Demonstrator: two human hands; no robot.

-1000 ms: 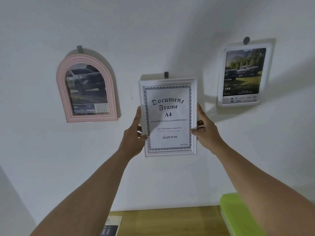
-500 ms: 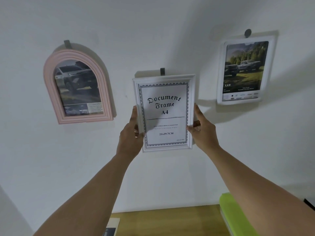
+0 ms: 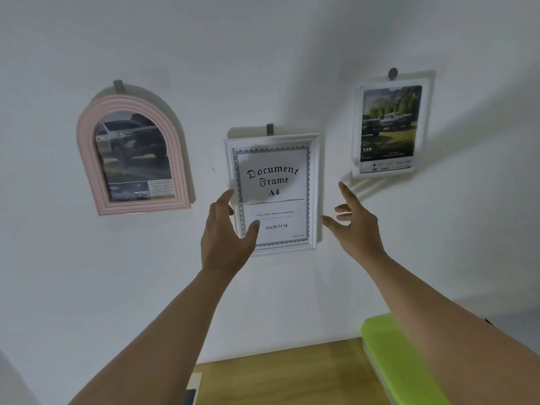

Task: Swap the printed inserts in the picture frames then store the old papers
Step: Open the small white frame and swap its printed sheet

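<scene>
A white rectangular frame [image 3: 314, 194] hangs on a wall hook [image 3: 269, 129] in the middle, with a "Document Frame A4" sheet [image 3: 274, 197] inside. My left hand [image 3: 226, 232] is open in front of its lower left corner, fingers spread, not gripping. My right hand [image 3: 355, 226] is open just right of the frame, apart from it. A pink arched frame [image 3: 87, 159] with a car print hangs to the left. A white frame [image 3: 358, 133] with a two-truck print hangs at the upper right.
A wooden tabletop [image 3: 292, 372] lies below the wall. A lime-green folder or box [image 3: 388, 352] sits on its right side. A printed paper's corner [image 3: 194, 385] shows at the table's left edge.
Both hands have let go of the white document frame, which now hangs on its hook. The hands have drawn back and opened.
</scene>
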